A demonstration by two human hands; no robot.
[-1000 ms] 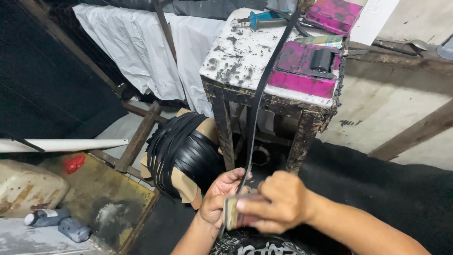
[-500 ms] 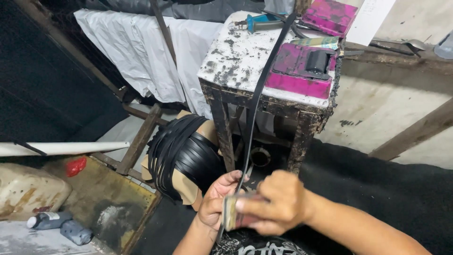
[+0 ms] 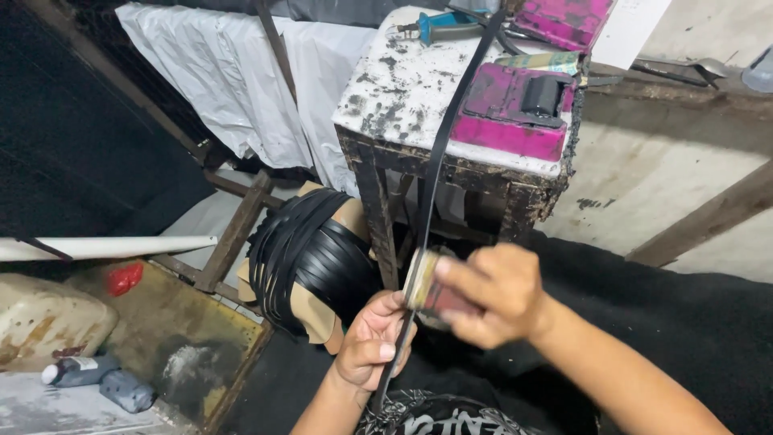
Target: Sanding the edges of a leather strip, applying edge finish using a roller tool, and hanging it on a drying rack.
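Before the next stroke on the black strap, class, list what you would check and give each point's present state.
1. Left hand pinches the long black rubber strap: ok.
2. Right hand grips the small flat block against the strap: ok.
3. Strap runs straight up over the speckled white worktop: ok.
4. Block's working face on the strap: cannot tell, blurred.
5. Strap's upper end fastened: cannot tell, out of view.
6. Bundle of black strips clear of the hands: ok.

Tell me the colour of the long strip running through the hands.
Black. The strip shows best in the head view, stretched from the worn white table down.
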